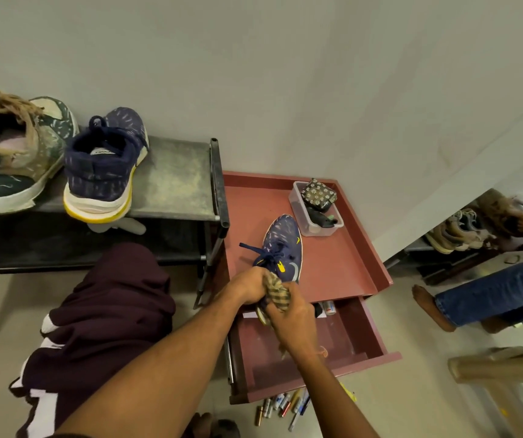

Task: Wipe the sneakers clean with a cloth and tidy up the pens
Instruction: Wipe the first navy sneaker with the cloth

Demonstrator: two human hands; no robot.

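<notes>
A navy sneaker with yellow marks lies on the red cabinet top, toe pointing away. My left hand grips its heel end. My right hand presses a striped cloth against the heel. Its matching navy sneaker stands on the grey shoe rack to the left, beside a green and beige sneaker. Several pens lie scattered on the floor below the open drawer.
A clear plastic box with a floral pouch sits at the cabinet's back. A dark maroon garment covers my knee at the left. A mirror at the right reflects a jeans-clad leg and shoes. A wooden piece juts in at the lower right.
</notes>
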